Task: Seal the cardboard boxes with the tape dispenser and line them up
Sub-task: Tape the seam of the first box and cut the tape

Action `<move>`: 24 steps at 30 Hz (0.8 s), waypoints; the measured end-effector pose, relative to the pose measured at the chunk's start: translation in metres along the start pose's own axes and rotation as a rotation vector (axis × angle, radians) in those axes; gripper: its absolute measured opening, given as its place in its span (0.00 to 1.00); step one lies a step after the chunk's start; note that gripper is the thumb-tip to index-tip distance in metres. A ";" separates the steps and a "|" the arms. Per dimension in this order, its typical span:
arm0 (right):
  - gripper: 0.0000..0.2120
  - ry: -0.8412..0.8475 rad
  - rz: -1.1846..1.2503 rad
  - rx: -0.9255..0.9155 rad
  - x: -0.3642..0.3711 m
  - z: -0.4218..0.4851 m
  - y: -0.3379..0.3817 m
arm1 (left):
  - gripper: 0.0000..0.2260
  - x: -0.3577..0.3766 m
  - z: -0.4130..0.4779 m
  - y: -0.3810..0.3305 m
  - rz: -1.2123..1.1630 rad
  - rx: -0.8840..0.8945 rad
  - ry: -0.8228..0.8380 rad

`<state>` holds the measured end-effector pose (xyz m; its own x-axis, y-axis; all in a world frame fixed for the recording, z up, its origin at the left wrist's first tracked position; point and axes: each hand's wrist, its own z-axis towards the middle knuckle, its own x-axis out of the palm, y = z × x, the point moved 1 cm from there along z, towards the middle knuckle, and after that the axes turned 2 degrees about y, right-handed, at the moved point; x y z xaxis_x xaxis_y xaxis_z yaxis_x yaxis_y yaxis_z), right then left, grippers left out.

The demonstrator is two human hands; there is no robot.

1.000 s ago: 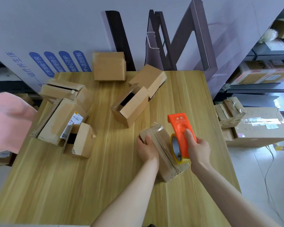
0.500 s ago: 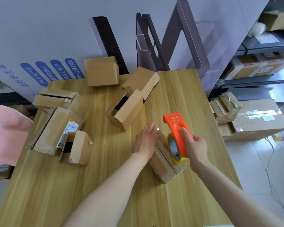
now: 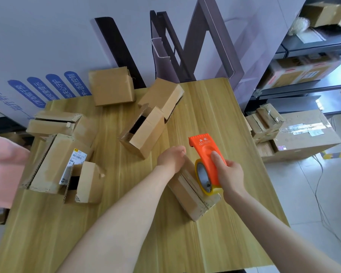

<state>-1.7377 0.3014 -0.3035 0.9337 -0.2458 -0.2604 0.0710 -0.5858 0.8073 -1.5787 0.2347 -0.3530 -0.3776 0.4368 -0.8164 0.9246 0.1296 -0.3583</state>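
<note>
Currently mid-seal on one box (image 3: 193, 192), lying diagonally at the right front of the table (image 3: 224, 107). Grips the far end of that box with the left hand (image 3: 172, 157), with fingers curled down over it. Holds the dispenser (image 3: 204, 152) in the right hand (image 3: 229, 174), with fingers wrapped round the orange body, thumb laid along its top, and the roll (image 3: 204, 177) resting on the near end of the box.

Progress, as judged: early. Top seam apparently taped along most of its length; cutting and pressing down probably outstanding. No row formed yet. Remaining: finish this seal, seal the others, set all in a line.

Count on the table: seven boxes in total, namely the one in hand plus six loose boxes (image 3: 111, 85) scattered across the back and left. At least three of the six showing open flaps; state of the rest impossible to tell. Dispensers: one. Off the table: further cartons (image 3: 303, 138) on the floor at right.
</note>
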 end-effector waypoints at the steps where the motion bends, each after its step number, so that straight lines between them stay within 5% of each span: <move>1: 0.21 0.001 -0.004 -0.002 0.000 0.000 0.000 | 0.15 0.001 0.001 -0.001 -0.015 -0.015 0.021; 5: 0.21 -0.003 -0.015 -0.008 0.000 0.000 0.001 | 0.17 0.011 0.003 0.004 -0.123 -0.055 0.017; 8: 0.22 0.001 -0.020 -0.008 -0.001 0.000 0.000 | 0.19 0.014 -0.021 0.018 -0.167 -0.015 -0.415; 10: 0.21 -0.002 -0.018 -0.009 0.000 0.001 0.000 | 0.17 0.020 -0.039 0.029 -0.259 -0.048 -0.525; 15: 0.20 0.005 -0.035 -0.016 0.001 0.001 0.001 | 0.18 0.028 -0.039 0.046 -0.395 -0.124 -0.250; 18: 0.21 0.011 -0.038 -0.021 0.001 0.002 0.001 | 0.21 0.031 -0.038 0.053 -0.569 -0.126 -0.230; 21: 0.23 0.017 -0.053 -0.012 0.000 0.002 0.002 | 0.32 0.047 -0.051 0.052 -0.799 -0.298 -0.542; 24: 0.22 0.013 -0.039 -0.002 -0.003 0.004 0.002 | 0.27 0.060 -0.062 0.039 -0.929 -0.492 -0.780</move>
<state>-1.7419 0.2979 -0.3033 0.9345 -0.2128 -0.2854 0.1084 -0.5934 0.7976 -1.5620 0.3207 -0.3880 -0.6569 -0.5968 -0.4608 0.1638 0.4836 -0.8598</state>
